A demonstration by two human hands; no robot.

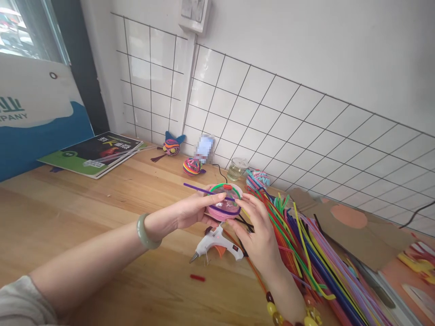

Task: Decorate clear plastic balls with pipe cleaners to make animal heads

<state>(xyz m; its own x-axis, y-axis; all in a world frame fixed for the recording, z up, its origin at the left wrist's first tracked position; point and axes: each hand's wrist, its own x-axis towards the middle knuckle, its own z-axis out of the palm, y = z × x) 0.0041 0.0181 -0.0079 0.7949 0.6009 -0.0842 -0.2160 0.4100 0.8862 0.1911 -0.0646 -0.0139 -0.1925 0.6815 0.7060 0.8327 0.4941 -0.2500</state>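
Note:
My left hand [200, 208] grips a small round see-through container wrapped in pink pipe cleaner [217, 214], its thumb lying across the top. Green and orange-red pieces run along its far rim. A purple pipe cleaner [195, 187] crosses the opening, pressed under the left thumb, with its free end sticking out to the left. My right hand [256, 226] is closed at the container's right side, fingertips on the purple strip near the rim. Just below lies a white hot glue gun [217, 244], nozzle pointing left. A short red piece [197, 277] rests on the table.
Bundled coloured pipe cleaners [306, 244] spread along the right beside cardboard [353, 231]. Behind stand a glass jar [237, 169], a pink-and-blue pipe cleaner piece [258, 179], a striped ball [192, 166], a blue-eared mask-like figure [172, 145] and a blurred phone [205, 147]. Booklets [91, 154] lie left.

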